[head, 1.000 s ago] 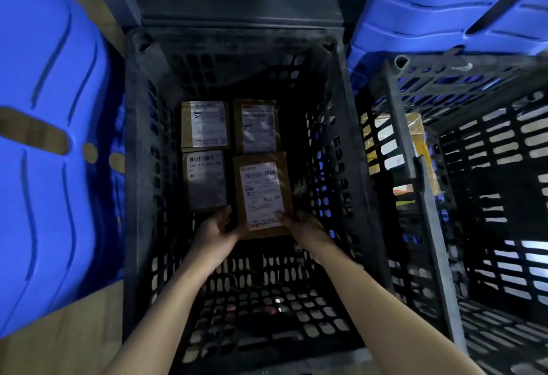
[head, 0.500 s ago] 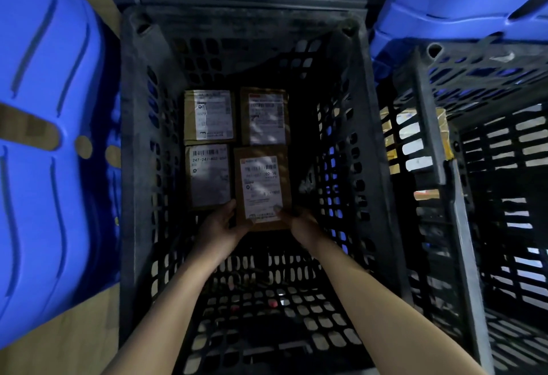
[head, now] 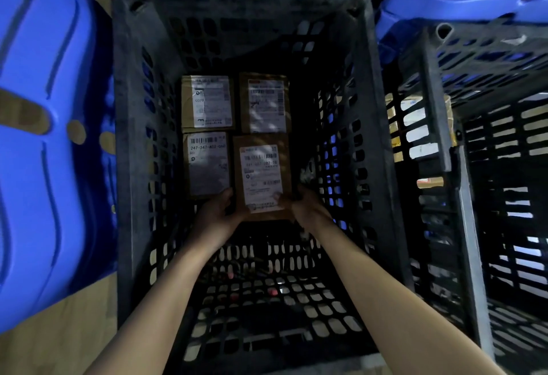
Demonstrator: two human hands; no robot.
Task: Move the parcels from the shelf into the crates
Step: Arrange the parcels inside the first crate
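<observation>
A flat brown cardboard parcel with a white printed shipping label [head: 262,177] was held deep inside a tall dark grey perforated plastic crate [head: 130,167]. It was pinched at its near corners between the left hand [head: 218,211] and the right hand [head: 308,210], so each grip was closed on the parcel's edge, with a thumb laid over the top face close to the label.

Directly beyond the grips, three similar labelled cardboard parcels [head: 207,101] were already laid flat on the crate floor, two in a far row and one just to the left of the held parcel. The open slot lay between that left neighbour and the crate's right wall, and the held parcel was judged to be almost seated there, completing a block of four (whether its far edge already touched the floor could not be told).

To finish the step well, the far edge would be lowered first and butted against the parcel beyond it; the near edge would then be let down, with the label kept upward. The left fingers would need to be withdrawn toward the body rather than sideways, since the neighbouring parcel lay just beside them and could be nudged out of line. The bare floor nearer than the grips was left free for a further row.

A second grey slatted crate [head: 444,83], to the right of the right grip, showed other parcels through its slats.
</observation>
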